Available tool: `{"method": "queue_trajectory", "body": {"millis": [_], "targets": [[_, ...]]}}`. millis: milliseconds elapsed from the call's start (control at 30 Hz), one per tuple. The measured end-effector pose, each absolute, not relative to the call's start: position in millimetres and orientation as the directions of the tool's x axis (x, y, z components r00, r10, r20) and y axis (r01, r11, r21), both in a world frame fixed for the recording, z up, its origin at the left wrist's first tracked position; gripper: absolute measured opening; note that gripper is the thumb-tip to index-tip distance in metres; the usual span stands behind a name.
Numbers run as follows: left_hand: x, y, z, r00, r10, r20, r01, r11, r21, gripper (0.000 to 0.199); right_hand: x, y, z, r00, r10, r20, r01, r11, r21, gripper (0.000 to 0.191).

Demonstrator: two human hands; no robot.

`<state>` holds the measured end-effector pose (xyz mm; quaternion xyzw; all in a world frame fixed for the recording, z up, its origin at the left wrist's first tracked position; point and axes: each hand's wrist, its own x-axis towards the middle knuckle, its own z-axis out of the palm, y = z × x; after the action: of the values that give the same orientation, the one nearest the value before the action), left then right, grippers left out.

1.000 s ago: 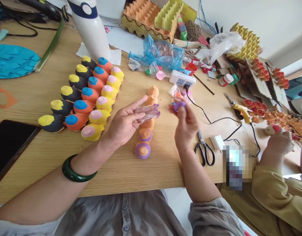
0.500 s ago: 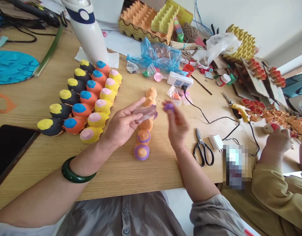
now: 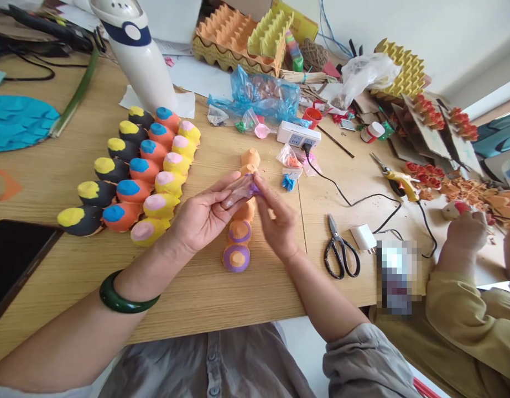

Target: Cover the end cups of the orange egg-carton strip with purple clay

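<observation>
My left hand [image 3: 201, 215] is closed on a small clear plastic bag [image 3: 237, 192] with purple clay at its end. The fingers of my right hand [image 3: 277, 218] press against the bag's purple end; whether they hold a separate piece of clay is hidden. Under the hands runs a strip of orange egg-carton cups [image 3: 250, 159]. Its nearest cup [image 3: 237, 258] has a purple ring around an orange centre, and the cup behind it has a partial purple band. To the left stand rows of painted cups [image 3: 128, 189] in black, orange and yellow with coloured tips.
Black-handled scissors [image 3: 341, 251], a white charger [image 3: 363, 237] and a power strip [image 3: 298, 134] with a cable lie to the right. A phone [image 3: 18, 265] is at the left, a white bottle [image 3: 141, 66] behind. Another person's hand [image 3: 466, 235] works at far right.
My right hand has moved left, from apart to touching the bag's end. A small blue clay piece in a bag, hidden before behind my right hand, now shows near the power strip.
</observation>
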<state>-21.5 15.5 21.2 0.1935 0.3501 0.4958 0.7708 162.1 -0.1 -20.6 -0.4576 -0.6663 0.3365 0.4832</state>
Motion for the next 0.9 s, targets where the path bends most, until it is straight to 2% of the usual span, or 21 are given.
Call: {"method": "queue_trajectory", "body": {"millis": [67, 100, 133, 233, 300, 367, 400, 533, 633, 667, 733, 800, 900], "targets": [[-20.7, 14.7, 24.1, 0.284, 0.896, -0.341, -0.65, 0.442, 0.618, 0.042, 163.5, 1.0, -22.3, 0.159, 0.788, 0.595, 0.319, 0.529, -0.786, 0.043], [-20.2, 14.1, 25.7, 0.298, 0.89, -0.345, -0.651, 0.453, 0.609, 0.045, 164.1, 1.6, -22.2, 0.258, 0.702, 0.663, 0.358, 0.568, -0.741, 0.045], [-19.8, 13.5, 27.3, 0.3, 0.887, -0.353, -0.649, 0.46, 0.605, 0.048, 164.3, 1.9, -21.5, 0.233, 0.669, 0.706, 0.396, 0.598, -0.697, 0.047], [-19.0, 12.0, 31.0, 0.271, 0.892, -0.363, -0.649, 0.447, 0.616, 0.053, 163.3, 1.2, -16.5, -0.118, 0.639, 0.76, 0.424, 0.725, -0.543, 0.051], [-19.0, 11.6, 32.7, 0.26, 0.9, -0.35, -0.653, 0.431, 0.623, 0.049, 163.0, 0.2, -13.0, -0.142, 0.6, 0.787, 0.467, 0.742, -0.481, 0.055], [-19.0, 11.4, 34.1, 0.264, 0.899, -0.349, -0.651, 0.433, 0.623, 0.043, 163.3, -0.1, -11.6, 0.027, 0.588, 0.808, 0.521, 0.682, -0.514, 0.059], [-19.0, 11.2, 34.8, 0.261, 0.898, -0.355, -0.651, 0.435, 0.622, 0.042, 163.3, 0.0, -12.0, 0.036, 0.58, 0.814, 0.508, 0.691, -0.515, 0.061], [-18.2, 10.9, 37.0, 0.228, 0.903, -0.364, -0.674, 0.416, 0.61, 0.041, 161.9, 1.7, -16.2, -0.179, 0.591, 0.786, 0.43, 0.766, -0.478, 0.065], [-17.4, 11.3, 37.6, 0.244, 0.891, -0.383, -0.682, 0.438, 0.586, 0.038, 159.8, 1.1, -17.1, -0.008, 0.56, 0.828, 0.509, 0.715, -0.479, 0.065], [-17.1, 11.5, 37.6, 0.244, 0.883, -0.402, -0.683, 0.451, 0.575, 0.037, 158.6, 0.4, -16.9, -0.003, 0.571, 0.821, 0.524, 0.7, -0.485, 0.066], [-16.5, 12.3, 37.5, 0.234, 0.867, -0.44, -0.686, 0.468, 0.557, 0.036, 156.3, -1.0, -16.5, -0.133, 0.632, 0.764, 0.487, 0.712, -0.505, 0.067], [-16.2, 12.9, 37.6, 0.227, 0.866, -0.446, -0.688, 0.466, 0.556, 0.036, 156.5, -1.9, -15.6, -0.184, 0.686, 0.704, 0.45, 0.696, -0.56, 0.059], [-15.8, 12.8, 38.1, 0.246, 0.877, -0.413, -0.681, 0.459, 0.57, 0.039, 162.7, -2.5, -13.6, 0.034, 0.703, 0.71, 0.467, 0.617, -0.633, 0.051]]}}
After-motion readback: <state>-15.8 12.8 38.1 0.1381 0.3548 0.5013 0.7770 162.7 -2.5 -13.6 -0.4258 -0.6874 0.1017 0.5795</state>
